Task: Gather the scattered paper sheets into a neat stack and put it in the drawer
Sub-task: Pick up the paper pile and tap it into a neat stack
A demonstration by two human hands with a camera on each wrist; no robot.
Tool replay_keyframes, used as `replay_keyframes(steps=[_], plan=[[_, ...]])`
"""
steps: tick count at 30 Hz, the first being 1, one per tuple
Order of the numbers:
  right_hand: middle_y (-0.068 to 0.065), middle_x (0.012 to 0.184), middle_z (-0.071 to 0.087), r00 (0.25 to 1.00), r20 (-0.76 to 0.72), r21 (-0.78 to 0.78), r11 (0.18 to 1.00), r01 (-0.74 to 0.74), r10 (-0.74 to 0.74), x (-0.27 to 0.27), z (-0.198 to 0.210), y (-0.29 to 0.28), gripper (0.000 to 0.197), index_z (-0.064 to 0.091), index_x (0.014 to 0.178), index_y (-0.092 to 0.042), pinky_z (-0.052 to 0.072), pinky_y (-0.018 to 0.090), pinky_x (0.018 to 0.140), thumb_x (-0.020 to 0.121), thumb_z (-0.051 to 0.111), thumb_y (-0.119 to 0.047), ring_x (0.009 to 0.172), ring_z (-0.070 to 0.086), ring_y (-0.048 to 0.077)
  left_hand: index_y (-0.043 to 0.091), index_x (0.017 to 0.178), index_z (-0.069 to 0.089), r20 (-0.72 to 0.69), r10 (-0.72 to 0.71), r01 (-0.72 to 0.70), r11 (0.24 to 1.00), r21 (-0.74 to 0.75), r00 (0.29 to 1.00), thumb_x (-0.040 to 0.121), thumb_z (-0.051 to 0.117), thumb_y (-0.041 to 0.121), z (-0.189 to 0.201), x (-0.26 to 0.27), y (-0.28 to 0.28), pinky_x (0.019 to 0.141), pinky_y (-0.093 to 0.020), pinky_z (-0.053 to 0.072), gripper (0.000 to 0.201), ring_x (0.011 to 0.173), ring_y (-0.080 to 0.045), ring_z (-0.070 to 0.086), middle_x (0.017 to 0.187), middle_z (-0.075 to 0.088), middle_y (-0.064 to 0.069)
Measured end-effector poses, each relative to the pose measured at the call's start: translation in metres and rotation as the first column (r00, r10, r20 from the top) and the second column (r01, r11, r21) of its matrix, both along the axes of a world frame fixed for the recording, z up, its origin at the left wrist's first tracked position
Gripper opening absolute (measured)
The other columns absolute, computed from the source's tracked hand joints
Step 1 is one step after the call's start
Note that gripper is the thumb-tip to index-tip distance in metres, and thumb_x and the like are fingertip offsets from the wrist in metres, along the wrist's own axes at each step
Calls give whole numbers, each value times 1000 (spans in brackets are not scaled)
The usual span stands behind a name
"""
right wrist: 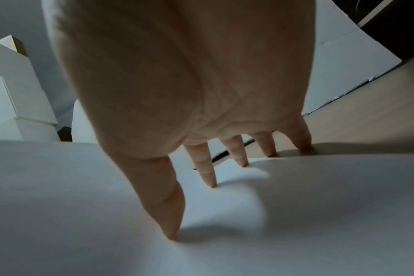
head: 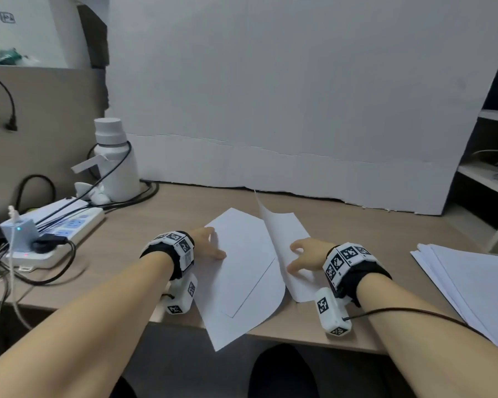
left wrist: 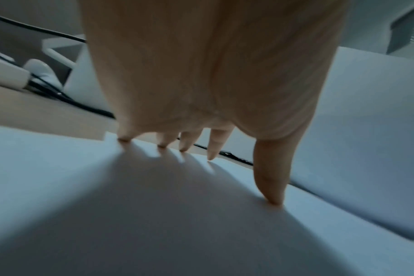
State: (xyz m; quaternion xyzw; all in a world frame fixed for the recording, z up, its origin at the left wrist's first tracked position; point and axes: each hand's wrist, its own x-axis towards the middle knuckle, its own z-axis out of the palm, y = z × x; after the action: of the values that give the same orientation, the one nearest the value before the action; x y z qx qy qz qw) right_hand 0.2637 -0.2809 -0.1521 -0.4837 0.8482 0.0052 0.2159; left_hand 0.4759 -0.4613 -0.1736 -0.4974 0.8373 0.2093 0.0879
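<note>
Your workspace: a wooden desk (head: 161,222) against a white board wall (head: 270,96).
At your ten o'clock stand a white bottle (head: 114,162) and power strip (head: 69,225); shelves (head: 489,173) sit at two o'clock, under dim, even light.

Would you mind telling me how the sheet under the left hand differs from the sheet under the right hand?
The left sheet lies mostly flat, while the right sheet curls up along its inner edge. The left sheet overhangs the desk's front edge; the right sheet does not. Both are plain white, each pressed by spread fingertips: left hand, right hand.
</note>
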Motion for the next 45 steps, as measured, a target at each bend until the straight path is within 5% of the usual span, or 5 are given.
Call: replay_keyframes(steps=[12, 30, 34, 39, 45], plan=[[-5, 161, 24, 999, 39, 103, 994, 34, -38, -9, 10, 5, 68, 30, 154, -27, 20, 39, 120, 95, 53, -51, 148, 24, 19, 38, 157, 26, 66, -379, 384, 919, -94, 923, 92, 68, 43, 17, -48, -2, 114, -38, 33, 77, 141, -27, 40, 160, 35, -1], [11, 159, 17, 985, -157, 160, 982, 100, -74, 14, -4, -3, 99, 14, 155, -39, 25, 55, 114, 73, 55, -79, 146, 13, 40, 3, 83, 56, -317, 479, -326, 842, 430, 818, 87, 76, 26, 42, 13, -5, 49, -24, 42, 30, 42, -20, 51, 55, 54, -9], [12, 159, 15, 984, -140, 116, 985, 127, -111, 11, -9, 1, 99, 17, 153, -41, 24, 56, 114, 71, 58, -78, 145, 9, 39, -8, 106, 68, -385, 514, -292, 812, 505, 766, 28, 94, 22, 12, 6, -53, 92, -59, 52, 88, 88, -41, 69, 104, 72, -28], [15, 160, 8, 966, -79, 81, 965, 250, -244, 6, -7, 0, 104, 18, 156, -33, 21, 56, 117, 71, 63, -75, 147, 8, 41, -7, 94, 66, -525, 566, -370, 820, 437, 636, 81, 74, -9, 49, 19, -6, 80, -47, 60, 16, 87, -40, 66, 91, 65, -22], [12, 152, 40, 971, -76, 77, 969, 233, -227, 20, 5, 6, 69, 40, 146, -10, 33, 38, 107, 94, 56, -52, 141, 35, 32, -2, 138, 45, -590, 581, -522, 801, 292, 561, 81, 68, -7, 43, 34, 33, 91, -52, 56, 62, 93, -31, 56, 108, 57, -18]])
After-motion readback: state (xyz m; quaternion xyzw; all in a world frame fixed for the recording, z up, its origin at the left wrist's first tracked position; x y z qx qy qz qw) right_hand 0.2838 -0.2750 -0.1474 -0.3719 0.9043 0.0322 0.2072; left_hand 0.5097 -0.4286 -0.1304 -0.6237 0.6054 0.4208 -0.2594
